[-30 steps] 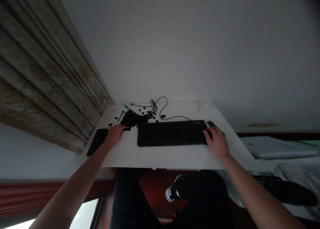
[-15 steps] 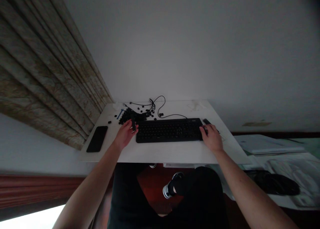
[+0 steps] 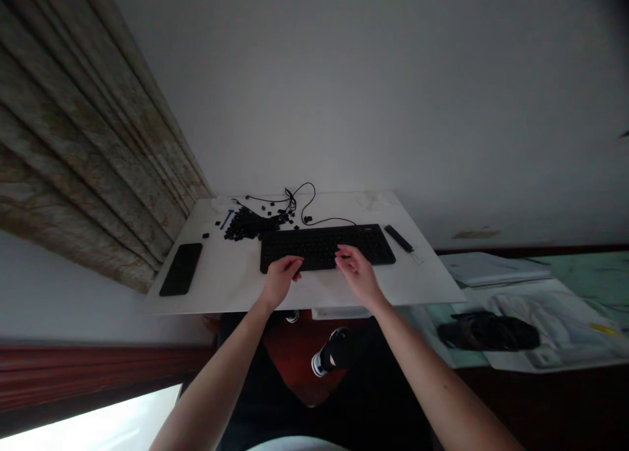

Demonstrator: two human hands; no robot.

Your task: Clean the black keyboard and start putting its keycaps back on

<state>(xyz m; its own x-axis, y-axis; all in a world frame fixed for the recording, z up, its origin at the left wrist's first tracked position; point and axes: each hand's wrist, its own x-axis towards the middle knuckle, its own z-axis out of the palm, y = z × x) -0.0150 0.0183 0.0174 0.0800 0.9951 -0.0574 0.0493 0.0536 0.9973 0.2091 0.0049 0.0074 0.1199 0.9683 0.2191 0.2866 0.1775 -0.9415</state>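
A black keyboard [image 3: 322, 236] lies across the table. At its front edge, left of centre, my left hand [image 3: 281, 279] has thumb and fingers drawn together; anything between them is too small or hidden to make out. My right hand [image 3: 358, 273] is over the front of the keyboard, right of centre, with its fingers curled toward the thumb; I cannot make out what is in them. Behind the keyboard's left end is a heap of loose black keycaps [image 3: 246, 223]. To the right of the keyboard lies a black-handled tool [image 3: 399, 238] with a thin, pale end.
A dark phone [image 3: 181, 269] lies at the table's left. A blue tool [image 3: 227, 219] rests beside the heap, and a black cable [image 3: 307, 205] loops behind the keyboard. The curtain [image 3: 113, 117] hangs at left. A black bag [image 3: 489, 331] lies on a lower surface at right.
Both hands have come inward from the keyboard's ends to its front edge. The dark bar held in my left hand no longer shows there. The black-handled tool is now uncovered. The view has shifted slightly.
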